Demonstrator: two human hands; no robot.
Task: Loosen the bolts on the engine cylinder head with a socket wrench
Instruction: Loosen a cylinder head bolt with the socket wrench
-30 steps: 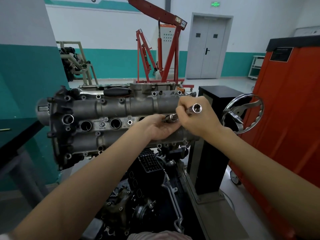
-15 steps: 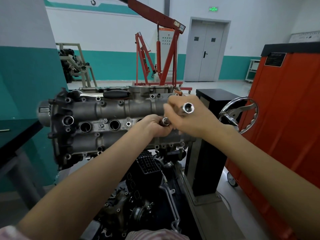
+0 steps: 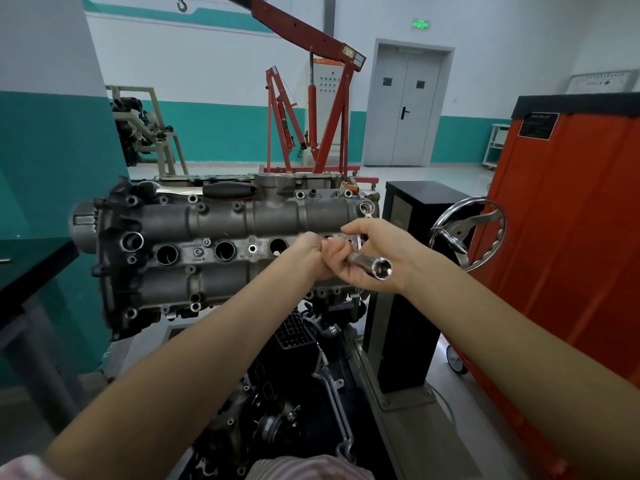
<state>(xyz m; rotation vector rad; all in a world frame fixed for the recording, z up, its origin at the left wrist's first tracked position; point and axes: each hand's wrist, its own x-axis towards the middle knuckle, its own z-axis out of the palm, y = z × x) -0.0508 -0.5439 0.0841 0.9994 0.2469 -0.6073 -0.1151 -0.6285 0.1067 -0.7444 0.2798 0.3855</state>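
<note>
The grey cylinder head (image 3: pixel 207 223) stands on edge on an engine stand, its face with several round holes and small bolts turned toward me. My right hand (image 3: pixel 374 258) grips a chrome socket wrench bar (image 3: pixel 372 265) whose open socket end points toward me. My left hand (image 3: pixel 311 252) is curled round the bar's other end, right against the head's right part. What that far end touches is hidden by my fingers. A black-handled tool (image 3: pixel 228 190) lies on top of the head.
A chrome handwheel (image 3: pixel 467 233) and a black stand column (image 3: pixel 405 282) sit just right of the head. An orange cabinet (image 3: pixel 571 254) fills the right side. A dark bench (image 3: pixel 27 268) is at left, a red engine crane (image 3: pixel 311 109) behind.
My right hand has rolled and dropped, so the socket end swung from up near my knuckles down toward me. My left hand stayed at the head.
</note>
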